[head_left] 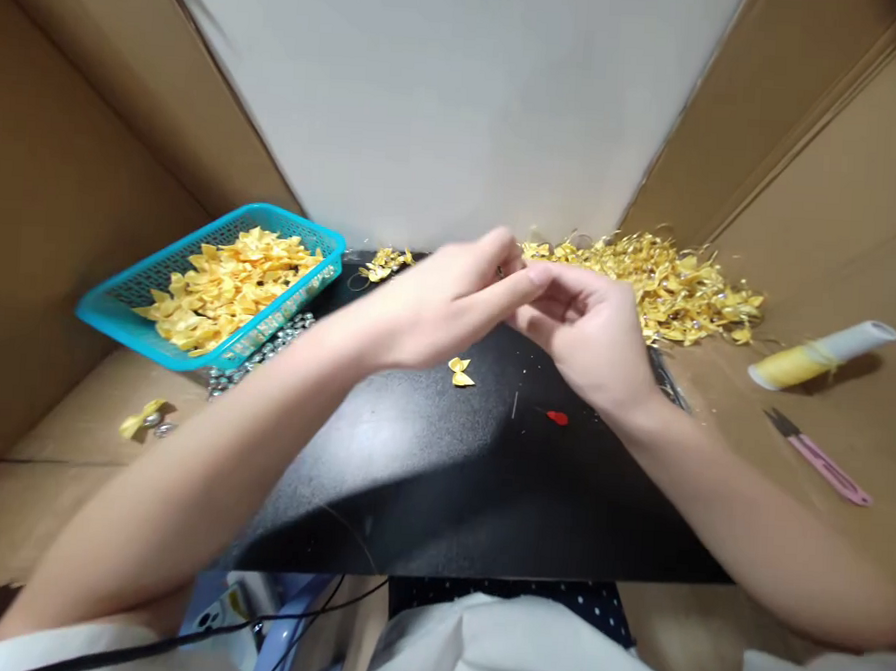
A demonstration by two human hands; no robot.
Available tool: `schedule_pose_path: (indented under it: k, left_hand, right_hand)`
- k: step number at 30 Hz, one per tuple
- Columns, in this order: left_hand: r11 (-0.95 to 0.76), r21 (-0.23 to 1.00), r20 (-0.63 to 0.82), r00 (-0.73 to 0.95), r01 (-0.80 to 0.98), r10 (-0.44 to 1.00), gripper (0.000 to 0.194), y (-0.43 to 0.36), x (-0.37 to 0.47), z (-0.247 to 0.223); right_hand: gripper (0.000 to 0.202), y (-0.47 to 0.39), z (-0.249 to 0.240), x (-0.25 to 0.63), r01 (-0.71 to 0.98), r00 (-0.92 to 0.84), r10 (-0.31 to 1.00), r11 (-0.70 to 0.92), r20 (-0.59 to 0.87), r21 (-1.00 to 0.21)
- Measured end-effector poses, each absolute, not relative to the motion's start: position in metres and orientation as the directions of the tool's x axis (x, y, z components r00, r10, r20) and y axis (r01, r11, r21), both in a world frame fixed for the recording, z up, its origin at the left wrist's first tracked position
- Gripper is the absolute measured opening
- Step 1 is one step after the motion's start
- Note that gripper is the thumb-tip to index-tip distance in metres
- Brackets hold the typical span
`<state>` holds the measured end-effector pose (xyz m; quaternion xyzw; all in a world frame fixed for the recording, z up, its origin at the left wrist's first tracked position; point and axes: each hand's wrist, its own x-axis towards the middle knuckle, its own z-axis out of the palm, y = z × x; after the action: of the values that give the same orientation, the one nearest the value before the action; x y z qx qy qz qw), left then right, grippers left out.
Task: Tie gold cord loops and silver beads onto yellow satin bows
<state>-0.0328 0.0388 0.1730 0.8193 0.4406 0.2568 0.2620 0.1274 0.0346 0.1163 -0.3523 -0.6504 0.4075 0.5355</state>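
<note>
My left hand (450,301) and my right hand (595,328) meet above the far half of a black tabletop (440,495). Fingers of both are closed in a pinch and touch each other; whatever is between them is hidden or too small to name. Just below the hands, a yellow ribbon bow (460,372) lies on the black surface. A thin needle-like sliver (514,405) and a small red piece (557,418) rest to the right of it. Behind my right hand spreads a heap of yellow ribbon pieces with wire or thread loops (691,293).
A turquoise basket (110,323) of yellow bows stands left, silver beads (267,354) beside it. Another yellow bow (141,418) lies nearby. On the right are a yellow-wrapped tube (822,357) and pink thread snips (821,460). Cardboard walls (824,165) flank the tabletop.
</note>
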Motion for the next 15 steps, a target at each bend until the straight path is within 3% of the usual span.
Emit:
schedule_pose_path:
  k: [2, 4, 8, 11, 15]
  left_hand:
    - [-0.365, 0.856, 0.163, 0.478, 0.366, 0.863, 0.046, 0.041, -0.034, 0.140]
    - [-0.226, 0.941, 0.067, 0.513, 0.254, 0.856, 0.056, 0.043, -0.035, 0.114]
    - [-0.159, 0.958, 0.003, 0.551, 0.237, 0.834, 0.069, 0.040, -0.034, 0.092]
    - [-0.155, 0.955, -0.009, 0.548, 0.252, 0.836, 0.078, 0.036, -0.031, 0.091]
    - [-0.145, 0.954, -0.011, 0.517, 0.261, 0.856, 0.081, 0.035, -0.028, 0.089]
  right_hand:
    - [0.035, 0.030, 0.101, 0.142, 0.099, -0.189, 0.925, 0.351, 0.329, -0.931]
    - [0.035, 0.026, 0.090, 0.154, 0.207, -0.195, 0.936, 0.333, 0.295, -0.920]
    - [0.022, 0.024, 0.083, 0.162, 0.414, -0.229, 0.886, 0.464, 0.404, -0.783]
    - [0.019, 0.026, 0.087, 0.157, 0.506, -0.352, 0.807, 0.591, 0.475, -0.628]
    - [0.010, 0.031, 0.097, 0.149, 0.623, -0.532, 0.750, 0.661, 0.392, -0.418]
